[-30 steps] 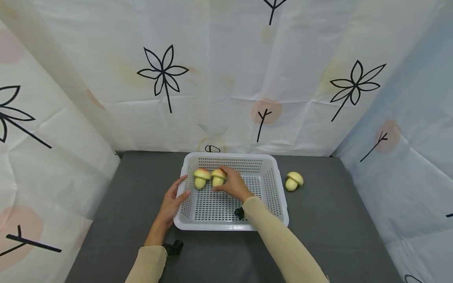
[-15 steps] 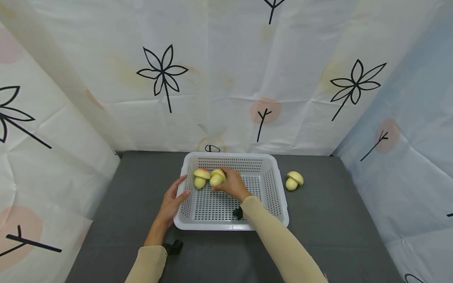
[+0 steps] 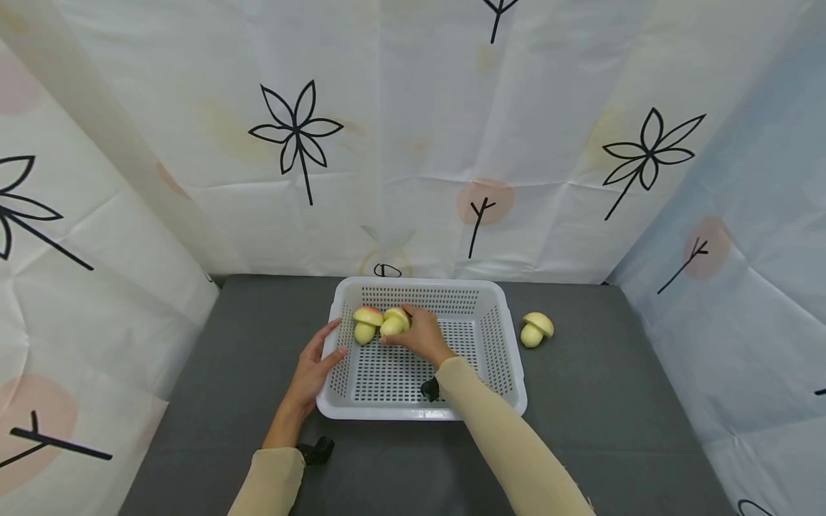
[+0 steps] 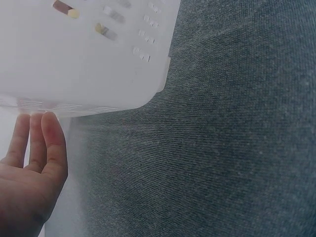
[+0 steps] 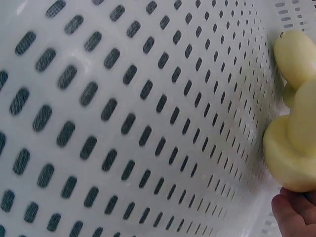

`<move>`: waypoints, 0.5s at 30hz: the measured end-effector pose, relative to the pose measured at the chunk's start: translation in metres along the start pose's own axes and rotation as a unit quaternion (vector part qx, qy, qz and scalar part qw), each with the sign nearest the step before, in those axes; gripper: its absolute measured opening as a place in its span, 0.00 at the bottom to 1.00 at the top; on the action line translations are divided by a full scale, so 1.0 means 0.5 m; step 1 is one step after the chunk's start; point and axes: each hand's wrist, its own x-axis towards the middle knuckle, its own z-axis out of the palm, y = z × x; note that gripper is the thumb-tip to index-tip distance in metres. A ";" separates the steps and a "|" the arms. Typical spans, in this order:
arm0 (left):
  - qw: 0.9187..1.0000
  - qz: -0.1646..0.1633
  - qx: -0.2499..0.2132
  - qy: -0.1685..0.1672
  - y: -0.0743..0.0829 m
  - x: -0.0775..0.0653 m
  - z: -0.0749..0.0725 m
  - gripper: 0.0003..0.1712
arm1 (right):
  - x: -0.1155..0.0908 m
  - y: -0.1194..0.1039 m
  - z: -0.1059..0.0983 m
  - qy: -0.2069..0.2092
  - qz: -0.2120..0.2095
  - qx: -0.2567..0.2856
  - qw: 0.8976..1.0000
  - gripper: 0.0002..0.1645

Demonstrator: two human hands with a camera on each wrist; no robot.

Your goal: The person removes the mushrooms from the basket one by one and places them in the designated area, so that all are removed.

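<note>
Inside a white perforated plastic basket [image 3: 413,413] lie two toy mushrooms. The left one [image 3: 364,335] has a reddish patch on its pale yellow cap. My right hand [image 3: 426,335] pinches the second mushroom [image 3: 391,326] right beside it, thumb at the near side and fingers at the far side. In the right wrist view that mushroom [image 5: 284,153] leans with its stem up against the basket floor's far end, fingertips [image 5: 291,212] at its cap. My left hand [image 3: 315,371] holds the basket's left rim, thumb over the edge; its fingers [image 4: 37,143] touch the outer wall in the left wrist view.
A third pale yellow mushroom [image 3: 536,330] lies on the dark grey table [image 3: 600,401] to the right of the basket. White printed cloth [image 3: 400,158] hangs behind and at both sides. Black straps [image 3: 316,451] sit at the wrists.
My right hand has shifted slightly left and turned the pinched mushroom, so its stem now points toward the near left. The left hand and the basket stay in place.
</note>
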 end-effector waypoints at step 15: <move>1.000 -0.007 0.000 0.004 0.004 -0.003 0.000 0.35 | -0.003 -0.005 -0.011 -0.004 0.009 0.019 1.000 0.54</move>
